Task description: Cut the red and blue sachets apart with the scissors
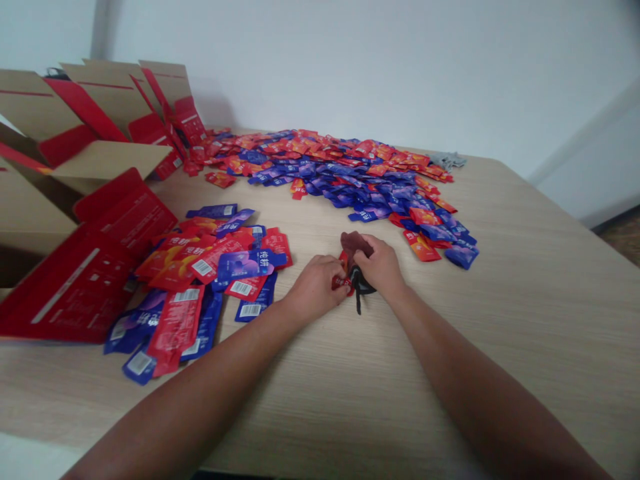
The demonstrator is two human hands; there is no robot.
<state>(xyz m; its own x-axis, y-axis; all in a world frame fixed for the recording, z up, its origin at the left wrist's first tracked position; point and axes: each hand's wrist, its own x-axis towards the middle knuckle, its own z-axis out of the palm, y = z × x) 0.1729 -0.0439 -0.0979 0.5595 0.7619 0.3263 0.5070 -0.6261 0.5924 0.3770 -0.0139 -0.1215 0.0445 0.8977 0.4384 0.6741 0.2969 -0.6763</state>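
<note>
My left hand [321,285] is closed on a small red packet [343,283], whose printed edge shows between the fingers. Right beside it, my right hand [381,265] pinches a dark brown, limp piece [354,244]. Below the fingers is a black part with a thin black cord-like end [359,303] hanging down; I cannot tell exactly what it is or whether it joins the brown piece. The two hands nearly meet just above the table. To the left of my left hand lies a loose pile of red and blue packets [245,265], some with barcodes facing up.
A long heap of red, orange and blue packets [350,180] curves across the back of the table [500,280]. Open red cardboard boxes [115,247] with raised flaps stand at the left. A crumpled grey item [449,160] lies at the heap's right end, near the white wall.
</note>
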